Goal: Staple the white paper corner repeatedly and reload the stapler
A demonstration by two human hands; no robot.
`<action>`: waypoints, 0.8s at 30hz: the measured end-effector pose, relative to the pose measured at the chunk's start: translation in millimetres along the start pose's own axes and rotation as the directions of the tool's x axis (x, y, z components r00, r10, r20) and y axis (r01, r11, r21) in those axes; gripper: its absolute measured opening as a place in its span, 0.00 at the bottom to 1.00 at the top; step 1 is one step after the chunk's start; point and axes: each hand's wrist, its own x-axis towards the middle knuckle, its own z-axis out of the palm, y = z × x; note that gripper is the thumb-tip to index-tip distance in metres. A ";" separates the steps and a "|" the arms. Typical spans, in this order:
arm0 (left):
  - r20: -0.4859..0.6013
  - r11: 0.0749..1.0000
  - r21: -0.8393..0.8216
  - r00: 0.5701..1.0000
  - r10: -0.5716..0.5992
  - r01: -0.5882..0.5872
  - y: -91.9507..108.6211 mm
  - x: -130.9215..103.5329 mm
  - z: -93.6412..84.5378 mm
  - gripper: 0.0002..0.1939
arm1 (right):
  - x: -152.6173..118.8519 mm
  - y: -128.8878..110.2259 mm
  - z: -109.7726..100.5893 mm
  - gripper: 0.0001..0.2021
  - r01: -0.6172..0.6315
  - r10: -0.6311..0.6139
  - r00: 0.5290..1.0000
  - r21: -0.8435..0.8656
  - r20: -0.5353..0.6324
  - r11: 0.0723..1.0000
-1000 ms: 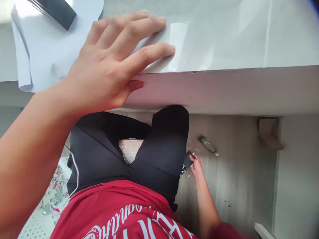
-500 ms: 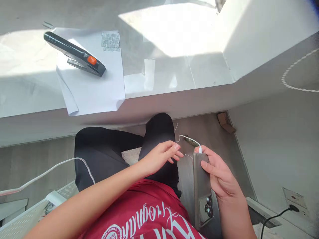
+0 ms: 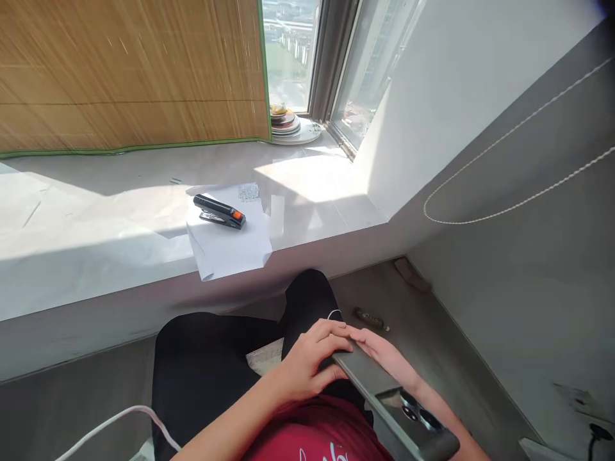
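Observation:
A grey smartphone (image 3: 369, 374) lies slantwise over my lap, its back and camera lenses upward. My left hand (image 3: 314, 358) closes on the phone's far end, thumb under the near edge and fingers over the top. Along the far side, my right hand (image 3: 384, 355) holds the phone, its fingertips meeting the left fingers; part of it is hidden behind the phone. A short loop of white cable (image 3: 335, 312) shows just beyond the left fingers; its plug is hidden. On the sill, a black stapler (image 3: 220, 212) with an orange button rests on white paper sheets (image 3: 235, 250).
The paper overhangs the front edge of the white window sill (image 3: 317, 230). Behind are a bamboo blind (image 3: 134, 77) and stacked plates (image 3: 291, 128). A beaded cord (image 3: 446, 222) hangs at right. Another white cable (image 3: 110, 422) runs at lower left. A small dark object (image 3: 369, 319) lies on the floor.
My left hand has moved from beside the phone onto its far end. The phone has tilted and come toward the middle. The view has lifted, bringing the window and blind into sight.

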 end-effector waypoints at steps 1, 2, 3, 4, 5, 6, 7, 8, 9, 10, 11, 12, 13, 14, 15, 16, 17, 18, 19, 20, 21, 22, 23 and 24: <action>-0.030 1.000 -0.006 1.000 -0.004 0.004 4.2 -3.4 6.4 0.15 | -1.2 -1.0 2.0 0.17 -0.019 0.018 0.999 0.026 0.026 0.999; -0.060 1.000 -0.011 0.998 -0.011 0.011 8.1 -6.3 12.8 0.15 | -3.2 -2.4 4.0 0.18 -0.024 0.022 0.999 0.036 0.048 0.999; -0.085 0.999 -0.016 0.996 -0.035 0.034 11.2 -8.7 18.6 0.15 | -5.8 -4.0 5.9 0.18 -0.012 0.010 0.998 0.031 0.056 0.999; -0.106 0.998 -0.032 0.992 -0.064 0.061 13.1 -10.6 23.4 0.15 | -8.7 -5.0 7.8 0.18 0.014 -0.015 0.998 0.007 0.054 1.000; -0.124 0.993 -0.061 0.986 -0.109 0.102 13.3 -12.1 26.9 0.14 | -11.9 -5.3 9.4 0.17 0.034 -0.033 0.999 -0.023 0.042 0.999; -0.133 0.983 -0.100 0.977 -0.168 0.155 12.0 -13.2 29.0 0.13 | -15.1 -4.4 10.3 0.16 0.031 -0.030 0.999 -0.043 0.025 0.999; -0.132 0.965 -0.145 0.963 -0.236 0.217 9.3 -13.9 29.9 0.13 | -18.1 -2.3 10.3 0.15 0.009 -0.009 1.000 -0.050 0.009 0.999; -0.134 0.940 -0.190 0.941 -0.310 0.283 5.8 -14.2 29.8 0.14 | -20.9 0.8 9.0 0.15 -0.016 0.016 1.000 -0.053 -0.001 0.998; -0.140 0.912 -0.225 0.915 -0.378 0.342 2.0 -14.2 28.9 0.15 | -23.2 4.6 6.1 0.16 -0.048 0.048 0.999 -0.063 0.005 0.997; -0.153 0.886 -0.247 0.887 -0.436 0.393 -1.4 -13.7 27.6 0.17 | -24.8 8.7 1.5 0.20 -0.065 0.067 0.998 -0.084 0.018 0.994; -0.172 0.861 -0.263 0.857 -0.486 0.435 -4.0 -12.9 26.2 0.18 | -25.6 12.8 -4.3 0.26 -0.049 0.053 0.998 -0.117 0.024 0.992; -0.192 0.835 -0.283 0.825 -0.531 0.472 -5.5 -11.5 25.2 0.20 | -25.6 16.6 -10.8 0.33 0.002 0.002 1.000 -0.160 0.026 0.987; -0.198 0.806 -0.309 0.795 -0.573 0.504 -5.9 -9.7 24.7 0.22 | -24.6 20.2 -17.0 0.39 0.083 -0.079 0.997 -0.203 0.024 0.976; -0.186 0.774 -0.337 0.769 -0.612 0.535 -5.3 -7.4 24.9 0.23 | -22.5 23.5 -22.1 0.42 0.175 -0.176 0.984 -0.232 0.019 0.957; -0.156 0.739 -0.370 0.747 -0.647 0.563 -3.9 -4.8 25.7 0.23 | -19.3 26.7 -25.1 0.42 0.269 -0.275 0.961 -0.239 0.007 0.933; -0.116 0.707 -0.403 0.734 -0.669 0.582 -1.7 -1.9 26.9 0.24 | -15.1 29.7 -25.5 0.41 0.346 -0.358 0.933 -0.225 -0.017 0.911; -0.073 0.684 -0.431 0.733 -0.677 0.589 1.0 0.9 28.1 0.24 | -9.8 32.4 -23.1 0.38 0.390 -0.405 0.913 -0.195 -0.045 0.900; -0.029 0.666 -0.456 0.739 -0.674 0.590 4.4 3.3 28.6 0.25 | -3.8 34.3 -18.2 0.34 0.411 -0.426 0.901 -0.153 -0.080 0.898; 0.016 0.650 -0.477 0.745 -0.667 0.592 8.6 4.8 27.6 0.26 | 2.6 34.9 -11.8 0.30 0.422 -0.433 0.893 -0.105 -0.123 0.900; 0.063 0.632 -0.488 0.746 -0.663 0.602 13.8 5.1 24.4 0.28 | 8.7 33.4 -4.9 0.26 0.428 -0.431 0.886 -0.053 -0.170 0.902; 0.111 0.612 -0.486 0.739 -0.665 0.624 20.0 3.7 18.4 0.30 | 13.9 29.3 1.4 0.24 0.438 -0.427 0.878 0.002 -0.215 0.899; 0.160 0.595 -0.464 0.723 -0.672 0.656 27.2 0.5 9.4 0.30 | 17.4 22.0 6.0 0.23 0.459 -0.431 0.864 0.055 -0.261 0.887; 0.204 0.584 -0.420 0.699 -0.685 0.695 35.3 -4.6 -2.4 0.27 | 18.4 11.3 8.3 0.21 0.502 -0.453 0.836 0.096 -0.310 0.860; 0.229 0.581 -0.363 0.675 -0.702 0.728 43.9 -11.6 -16.5 0.23 | 16.2 -2.8 8.1 0.19 0.567 -0.493 0.786 0.116 -0.373 0.816</action>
